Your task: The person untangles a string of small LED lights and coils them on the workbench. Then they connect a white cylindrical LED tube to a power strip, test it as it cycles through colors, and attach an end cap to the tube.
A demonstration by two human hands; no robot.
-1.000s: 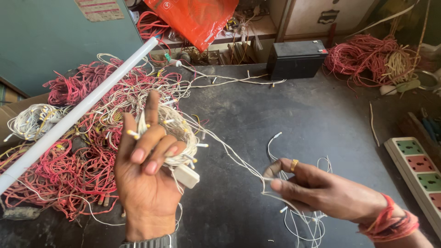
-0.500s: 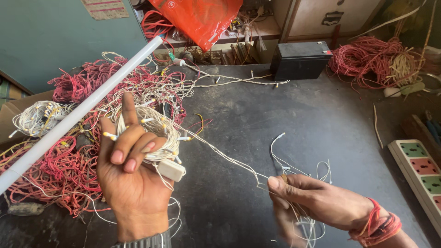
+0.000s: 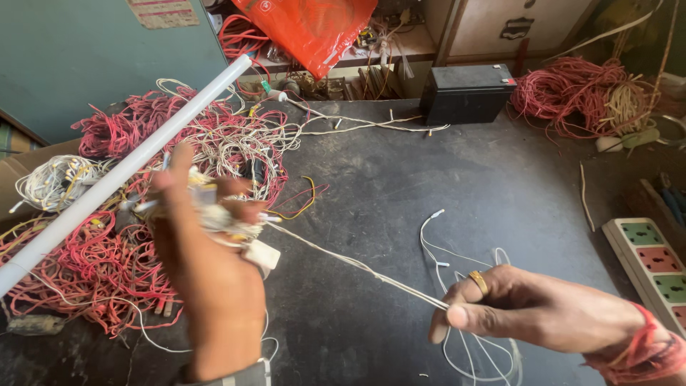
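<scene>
Left hand: your left hand is raised over the left side of the bench, back of the hand to the camera, fingers curled shut around a bundle of white wire. A small white plug block hangs off the bundle at the thumb side.
Right hand: your right hand sits low right, thumb and fingers pinched tight on the wire strand. Gold ring on one finger, red thread band at the wrist.
Strand axis: it runs taut and straight between your hands, upper left at the bundle down to lower right at the pinch. Long axis is diagonal across the bench, hanging just above the top, not lying on it.
Loose tail: slack white wire loops lie on the bench behind and under your right hand, one free end pointing up and away from you.
Surface: dark, scuffed bench top, dusty.
Left clutter: a tangle of red and white wires with a white tube laid diagonally over it.
Back: black box at the far edge, orange plastic bag hanging above, another red wire heap far right.
Right edge: white power strip with coloured sockets.
Room: teal wall at left, cluttered shelf behind.
</scene>
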